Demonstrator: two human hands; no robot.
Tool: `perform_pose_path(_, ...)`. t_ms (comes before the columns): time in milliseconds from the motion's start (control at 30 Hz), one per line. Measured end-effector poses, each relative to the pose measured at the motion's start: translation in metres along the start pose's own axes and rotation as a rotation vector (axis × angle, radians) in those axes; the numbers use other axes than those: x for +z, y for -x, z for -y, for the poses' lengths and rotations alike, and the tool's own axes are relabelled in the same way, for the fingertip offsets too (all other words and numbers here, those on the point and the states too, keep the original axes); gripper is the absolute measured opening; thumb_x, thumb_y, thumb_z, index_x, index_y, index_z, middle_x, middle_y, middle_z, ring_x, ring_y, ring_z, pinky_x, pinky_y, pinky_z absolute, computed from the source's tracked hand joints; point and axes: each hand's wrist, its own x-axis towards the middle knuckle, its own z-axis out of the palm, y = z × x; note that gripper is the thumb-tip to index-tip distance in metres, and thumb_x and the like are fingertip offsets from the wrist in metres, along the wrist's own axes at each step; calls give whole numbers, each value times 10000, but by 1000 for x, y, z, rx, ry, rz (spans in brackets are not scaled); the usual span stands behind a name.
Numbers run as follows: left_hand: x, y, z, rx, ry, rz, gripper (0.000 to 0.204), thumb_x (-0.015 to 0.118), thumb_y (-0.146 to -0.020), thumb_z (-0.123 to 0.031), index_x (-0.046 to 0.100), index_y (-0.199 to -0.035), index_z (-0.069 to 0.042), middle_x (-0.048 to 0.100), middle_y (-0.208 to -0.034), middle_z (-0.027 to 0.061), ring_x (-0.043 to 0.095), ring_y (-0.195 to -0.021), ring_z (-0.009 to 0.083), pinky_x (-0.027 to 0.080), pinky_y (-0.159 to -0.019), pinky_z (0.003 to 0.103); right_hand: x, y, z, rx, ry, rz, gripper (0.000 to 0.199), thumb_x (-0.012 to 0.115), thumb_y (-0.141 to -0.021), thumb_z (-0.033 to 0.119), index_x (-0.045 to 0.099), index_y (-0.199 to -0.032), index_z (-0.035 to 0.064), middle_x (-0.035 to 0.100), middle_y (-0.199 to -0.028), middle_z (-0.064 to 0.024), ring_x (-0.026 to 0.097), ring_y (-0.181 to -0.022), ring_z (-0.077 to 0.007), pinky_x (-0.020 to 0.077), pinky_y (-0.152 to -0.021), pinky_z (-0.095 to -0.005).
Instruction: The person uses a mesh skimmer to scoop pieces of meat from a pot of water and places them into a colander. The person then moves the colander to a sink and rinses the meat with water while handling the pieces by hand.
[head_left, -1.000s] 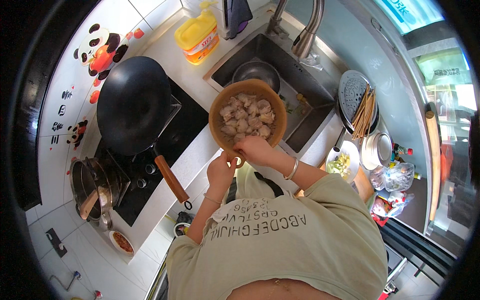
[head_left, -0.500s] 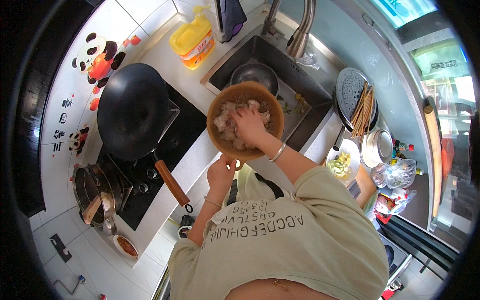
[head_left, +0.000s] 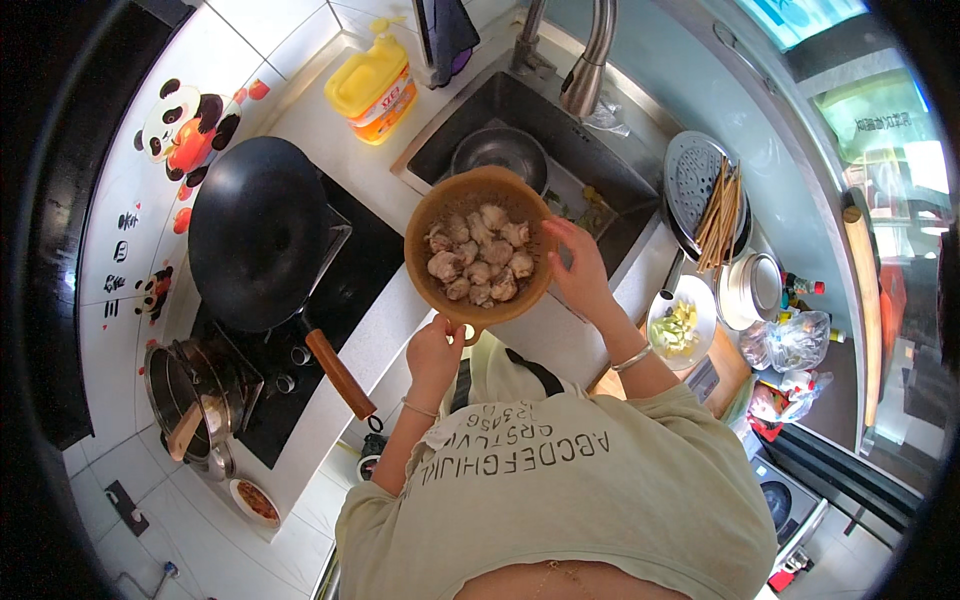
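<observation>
A brown colander [head_left: 423, 268], held just in front of the sink, has several pale, greyish-brown pieces of meat [head_left: 480, 262] spread over its bottom. My left hand [head_left: 434, 354] is closed round the ring-shaped handle at its near side. At the right rim, my right hand [head_left: 583, 270] grips the edge with its fingers and thumb, partly hidden where they meet the wall. Behind the colander, a dark round pan [head_left: 500, 158] sits in the grey sink [head_left: 610, 170], next to some yellow-green scraps.
A black wok [head_left: 255, 235] rests on the hob at left, its wooden handle pointing toward me. Beyond stand a yellow jug [head_left: 370, 90] and the faucet [head_left: 590, 75]. To the right are chopsticks [head_left: 720, 215], a plate of cut vegetables [head_left: 680, 335] and a cutting board [head_left: 730, 375].
My right hand has come out of the meat and moved right onto the colander's rim. The pieces now lie uncovered. My left hand keeps its hold.
</observation>
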Motion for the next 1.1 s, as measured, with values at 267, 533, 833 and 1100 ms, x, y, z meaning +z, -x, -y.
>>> perform_pose_path(267,-11,0,-10,31,-50,27,196,625,-751,-231,551,-753,-50,608,-666,87,597,-619,274,460,-555,374,16,25,-24,308,-118,11,443,596,-791,180,457,-1186,35,570,-928,-132,574,-804,-246,463,-730,-349)
perform_pose_path(533,-15,6,-1,-81,408,146,244,633,-762,-179,468,-662,-29,481,-540,35,469,-491,155,398,-499,280,45,34,-48,588,-388,-101,308,617,-799,251,501,-932,-1,564,-704,-83,557,-609,-191,455,-575,-325)
perform_pose_path(833,-18,11,-12,37,754,62,255,619,-770,-83,409,-647,-10,397,-765,47,391,-640,99,361,-542,226,17,26,-21,486,-263,35,272,574,-771,245,521,-796,-21,546,-671,-147,541,-607,-282,425,-566,-367)
perform_pose_path(1100,-37,6,-37,50,1002,89,155,556,-860,-143,468,-839,-16,481,-865,54,533,-736,115,442,-587,225,-12,23,4,463,-329,-93,192,528,-790,140,467,-806,-42,473,-762,-166,494,-671,-273,403,-610,-360)
